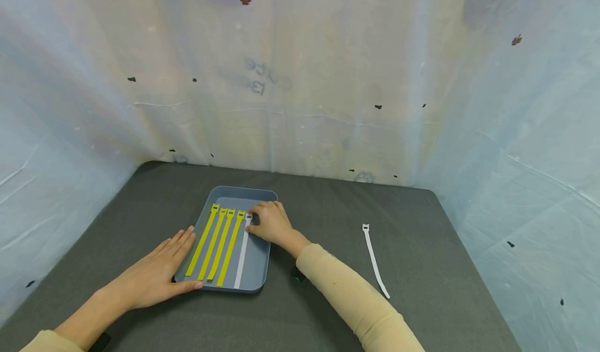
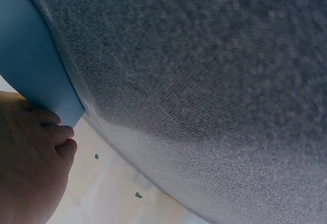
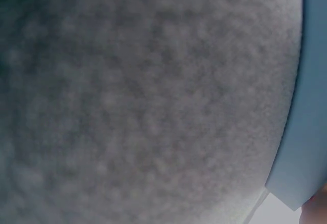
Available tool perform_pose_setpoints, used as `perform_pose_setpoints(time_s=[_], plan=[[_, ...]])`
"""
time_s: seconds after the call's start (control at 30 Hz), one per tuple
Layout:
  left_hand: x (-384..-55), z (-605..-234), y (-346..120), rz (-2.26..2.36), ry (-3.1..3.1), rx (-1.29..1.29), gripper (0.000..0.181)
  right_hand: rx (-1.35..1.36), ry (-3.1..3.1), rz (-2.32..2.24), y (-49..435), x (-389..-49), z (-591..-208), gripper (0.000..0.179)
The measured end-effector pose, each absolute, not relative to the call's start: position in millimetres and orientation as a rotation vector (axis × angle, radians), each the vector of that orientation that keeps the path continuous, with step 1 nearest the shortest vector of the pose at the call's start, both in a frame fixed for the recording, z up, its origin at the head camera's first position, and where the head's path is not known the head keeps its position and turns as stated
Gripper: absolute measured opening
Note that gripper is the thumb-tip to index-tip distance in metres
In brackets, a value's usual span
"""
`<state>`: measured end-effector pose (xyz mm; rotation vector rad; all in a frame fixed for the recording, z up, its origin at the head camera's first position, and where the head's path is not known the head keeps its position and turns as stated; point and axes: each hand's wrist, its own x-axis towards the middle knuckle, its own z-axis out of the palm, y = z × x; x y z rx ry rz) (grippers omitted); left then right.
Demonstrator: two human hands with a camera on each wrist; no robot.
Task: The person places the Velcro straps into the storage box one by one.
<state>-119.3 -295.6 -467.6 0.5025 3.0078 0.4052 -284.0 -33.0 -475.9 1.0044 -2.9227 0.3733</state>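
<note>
A blue-grey tray (image 1: 260, 261) lies on the dark grey mat (image 1: 328, 211). Several yellow straps (image 1: 220, 245) lie side by side in it, and a white strap (image 1: 241, 262) lies to their right. My right hand (image 1: 255, 222) is over the tray's far right part, and its curled fingertips pinch the head of this white strap. My left hand (image 1: 164, 266) lies flat against the tray's left side, fingers straight and thumb along the near rim. The left wrist view shows this hand (image 2: 30, 157) touching the tray's wall (image 2: 30, 66). The right wrist view shows only mat and tray edge (image 3: 306, 132).
A second white strap (image 1: 373, 258) lies loose on the mat to the right of the tray. Pale plastic sheeting (image 1: 300, 81) walls in the mat at the back and on both sides.
</note>
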Motion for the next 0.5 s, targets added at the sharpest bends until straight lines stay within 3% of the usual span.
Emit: perform_pose_setpoints(time_s=[0.5], plan=[[-124.2, -469.7, -297.0, 0.388, 2.997, 0.512, 0.116, 0.976, -2.934, 0.487, -28.8, -281.8, -471.1, 0.046]])
